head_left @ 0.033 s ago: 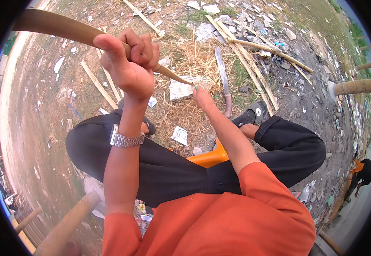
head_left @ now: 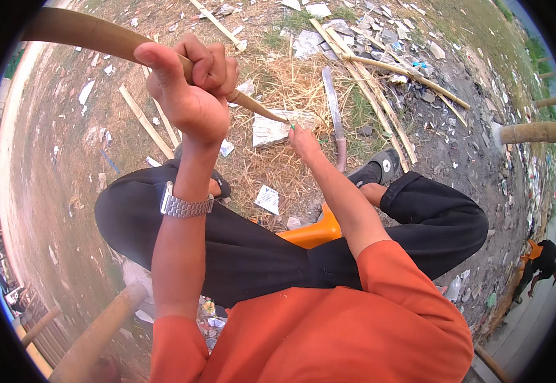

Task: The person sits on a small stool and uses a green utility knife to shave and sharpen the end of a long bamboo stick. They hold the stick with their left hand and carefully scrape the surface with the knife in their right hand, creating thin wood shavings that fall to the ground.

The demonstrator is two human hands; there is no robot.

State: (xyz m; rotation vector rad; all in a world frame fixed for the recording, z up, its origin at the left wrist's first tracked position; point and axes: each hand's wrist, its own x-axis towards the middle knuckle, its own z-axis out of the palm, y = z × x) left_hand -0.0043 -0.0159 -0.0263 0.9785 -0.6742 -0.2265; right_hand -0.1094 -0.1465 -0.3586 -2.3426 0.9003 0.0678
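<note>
My left hand (head_left: 191, 86) is wrapped round a long bamboo strip (head_left: 86, 35), raised in front of me with its thumb pointing up. The strip slants down from the upper left and narrows to a thin tip. At that tip my right hand (head_left: 304, 142) is closed in a pinch. A bit of green shows at its fingertips, too small to name. Under the tip, a whitish block (head_left: 271, 131) lies on dry straw. To the right of it lies a machete (head_left: 332, 102) with a long grey blade and brownish handle, apart from both hands.
An orange plastic seat (head_left: 313, 233) shows between my legs. Split bamboo strips (head_left: 373, 96) lie at the far right, and more strips (head_left: 145, 121) at the left. Paper and rubble are scattered about. Bamboo posts (head_left: 536, 132) stand at the sides; another person (head_left: 536, 271) bends at the far right.
The view has shifted slightly. My left hand is a little higher and further left; both hands keep their hold.
</note>
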